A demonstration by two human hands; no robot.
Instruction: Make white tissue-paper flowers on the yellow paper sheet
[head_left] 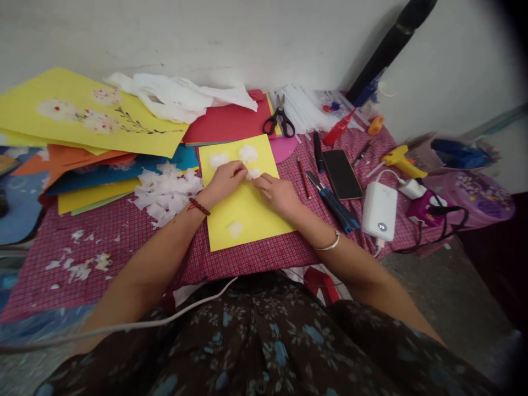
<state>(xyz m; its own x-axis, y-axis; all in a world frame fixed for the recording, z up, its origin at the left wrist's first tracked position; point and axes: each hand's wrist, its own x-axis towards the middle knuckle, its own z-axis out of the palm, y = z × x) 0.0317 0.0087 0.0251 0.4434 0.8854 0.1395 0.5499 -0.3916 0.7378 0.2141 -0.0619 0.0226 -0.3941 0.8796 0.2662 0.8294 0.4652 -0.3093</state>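
Note:
A yellow paper sheet (243, 212) lies on the red checked cloth (124, 236) in front of me. My left hand (223, 180) and my right hand (277, 193) meet over its upper part, fingers pinched on a small white tissue tuft (252, 174). Two more white tufts (248, 153) sit on the sheet above the hands, and one small white piece (235, 229) lies lower down. A pile of cut white tissue pieces (167, 193) rests just left of the sheet.
Stacked coloured sheets (82, 118) and crumpled white tissue (181, 96) fill the back left. Scissors (279, 118), a phone (342, 174), pens (334, 203), a white power bank (379, 212), a yellow glue gun (398, 159) and a glue bottle (340, 127) lie right.

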